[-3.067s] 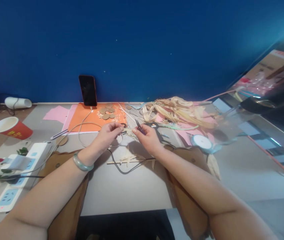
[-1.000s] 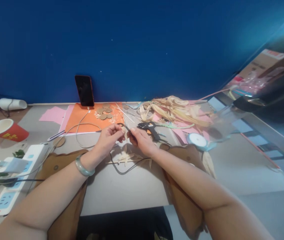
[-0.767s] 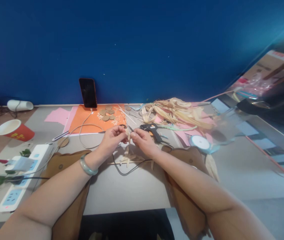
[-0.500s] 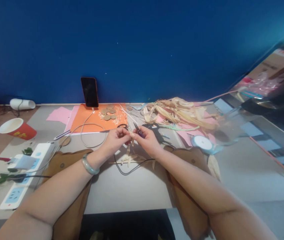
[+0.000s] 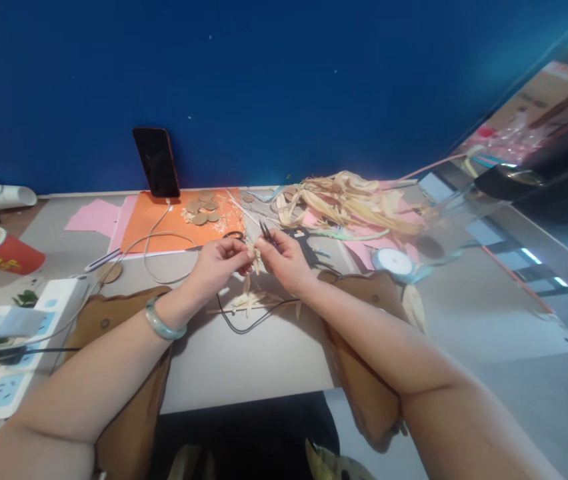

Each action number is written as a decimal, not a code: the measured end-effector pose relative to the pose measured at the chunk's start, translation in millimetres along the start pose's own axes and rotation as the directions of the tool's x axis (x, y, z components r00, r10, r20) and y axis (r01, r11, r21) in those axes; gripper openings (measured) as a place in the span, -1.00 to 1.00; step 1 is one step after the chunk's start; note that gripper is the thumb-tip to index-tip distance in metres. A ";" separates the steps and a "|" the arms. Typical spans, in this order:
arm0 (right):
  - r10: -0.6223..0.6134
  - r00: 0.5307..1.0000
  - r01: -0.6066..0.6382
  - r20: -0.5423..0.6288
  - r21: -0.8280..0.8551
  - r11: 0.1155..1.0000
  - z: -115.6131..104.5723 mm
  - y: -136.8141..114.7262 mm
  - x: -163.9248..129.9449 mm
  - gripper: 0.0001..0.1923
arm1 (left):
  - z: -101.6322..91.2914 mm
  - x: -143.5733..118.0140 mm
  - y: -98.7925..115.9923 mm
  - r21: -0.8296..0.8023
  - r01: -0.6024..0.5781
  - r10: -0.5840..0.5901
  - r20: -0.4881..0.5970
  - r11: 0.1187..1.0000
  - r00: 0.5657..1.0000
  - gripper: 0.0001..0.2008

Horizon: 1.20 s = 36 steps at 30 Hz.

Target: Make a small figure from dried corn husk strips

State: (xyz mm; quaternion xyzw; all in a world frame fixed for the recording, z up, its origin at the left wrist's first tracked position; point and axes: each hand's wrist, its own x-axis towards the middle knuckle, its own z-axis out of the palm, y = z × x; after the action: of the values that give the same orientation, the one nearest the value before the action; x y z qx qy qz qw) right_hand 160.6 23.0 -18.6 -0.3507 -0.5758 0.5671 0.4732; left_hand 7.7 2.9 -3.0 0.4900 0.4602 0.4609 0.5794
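Observation:
My left hand (image 5: 224, 261), with a pale green bangle on its wrist, pinches a small strip of dried corn husk (image 5: 256, 259) at the middle of the table. My right hand (image 5: 287, 261) meets it fingertip to fingertip at the same strip. A dark tool with two thin points (image 5: 265, 231) is tucked in my right hand, points away from me; I cannot tell whether it is tweezers or small snips. More husk pieces (image 5: 251, 301) lie below the hands beside a thin stick. Black-handled scissors (image 5: 234, 235) rest just beyond my left hand, partly hidden.
A heap of husks (image 5: 349, 203) lies at the back right, near a ribbon spool (image 5: 394, 263). Brown discs (image 5: 207, 208) lie on orange paper (image 5: 151, 223). A phone (image 5: 157, 162) leans on the blue wall. Left are a paper cup (image 5: 9, 252), power strip (image 5: 47, 327) and cables.
The whole view has shifted, so the table's things sit further left and higher. Both hands stay together at the husk strip, with the pointed tool still in my right hand.

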 end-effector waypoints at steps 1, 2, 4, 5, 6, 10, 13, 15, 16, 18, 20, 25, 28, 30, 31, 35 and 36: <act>0.015 1.000 -0.015 -0.004 0.014 1.000 -0.4 0.8 0.3 -0.65 | -0.3 0.1 -0.2 -0.018 -0.014 0.013 -0.014 1.000 1.000 -0.73; 0.030 1.000 -0.030 -0.005 0.020 0.999 -0.8 1.2 0.5 -0.61 | -0.6 0.1 -0.2 -0.033 -0.027 0.026 -0.030 0.999 0.999 -0.73; 0.058 0.998 -0.058 0.010 -0.001 0.998 -1.0 0.3 0.1 -0.55 | -1.2 -0.2 0.7 -0.045 -0.051 0.049 -0.050 0.998 0.998 -0.75; 0.065 0.998 -0.065 0.022 -0.021 0.998 -0.7 -0.9 -0.4 -0.53 | -1.4 -0.6 1.5 -0.042 -0.062 0.059 -0.055 0.997 0.997 -0.75; 0.065 0.997 -0.064 0.032 -0.044 0.997 -0.3 -2.4 -1.2 -0.54 | -1.6 -1.0 2.5 -0.038 -0.074 0.071 -0.060 0.997 0.996 -0.76; 0.010 0.997 0.000 0.082 -0.130 0.991 2.3 -7.8 -4.6 -0.55 | -2.1 -2.6 5.9 -0.033 -0.110 0.106 -0.093 0.993 0.990 -0.77; -0.009 0.992 0.029 0.128 -0.155 0.987 3.4 -7.6 -5.7 -0.55 | -2.2 -3.3 6.8 -0.037 -0.118 0.114 -0.100 0.992 0.988 -0.79; 0.001 0.991 0.020 0.137 -0.149 0.989 3.5 -5.8 -5.7 -0.55 | -1.8 -3.7 6.8 -0.049 -0.122 0.117 -0.094 0.991 0.989 -0.79; 0.007 0.990 0.013 0.139 -0.145 0.989 3.5 -4.8 -5.5 -0.56 | -1.4 -3.8 6.7 -0.056 -0.119 0.114 -0.089 0.991 0.989 -0.80; 0.018 0.989 0.003 0.148 -0.135 0.991 3.3 -3.1 -5.2 -0.56 | -0.8 -3.8 6.3 -0.065 -0.111 0.106 -0.084 0.992 0.991 -0.81; 0.022 0.987 -0.001 0.157 -0.128 0.992 3.1 -2.4 -5.0 -0.55 | -0.5 -3.6 5.5 -0.070 -0.117 0.111 -0.080 0.991 0.991 -0.83; 0.018 0.987 0.001 0.162 -0.115 0.993 3.5 -2.7 -5.2 -0.55 | -0.2 -3.7 5.6 -0.079 -0.123 0.117 -0.072 0.989 0.990 -0.86; 0.023 0.987 -0.005 0.159 -0.109 0.994 4.0 -2.3 -5.3 -0.56 | 0.1 -4.2 6.9 -0.076 -0.117 0.111 -0.072 0.990 0.991 -0.86; 0.024 0.988 -0.007 0.154 -0.106 0.994 4.2 -1.5 -5.2 -0.55 | 0.1 -4.4 7.2 -0.072 -0.116 0.111 -0.070 0.991 0.991 -0.85; 0.026 0.988 -0.010 0.152 -0.106 0.994 4.2 -1.1 -5.2 -0.55 | 0.0 -4.4 7.1 -0.069 -0.114 0.109 -0.070 0.991 0.992 -0.85; 0.045 0.989 -0.030 0.140 -0.109 0.994 4.0 0.0 -5.1 -0.54 | 0.3 -4.3 6.7 -0.068 -0.115 0.110 -0.073 0.991 0.991 -0.84; 0.050 0.989 -0.035 0.137 -0.108 0.994 3.9 0.0 -5.2 -0.54 | 0.5 -4.4 6.8 -0.067 -0.114 0.109 -0.075 0.991 0.991 -0.83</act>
State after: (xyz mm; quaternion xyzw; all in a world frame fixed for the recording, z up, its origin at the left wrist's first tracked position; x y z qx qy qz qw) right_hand 158.5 16.9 -19.0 -0.3468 -0.6291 0.5690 0.4003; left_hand 6.9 -0.8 4.2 0.4773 0.4355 0.5259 0.5532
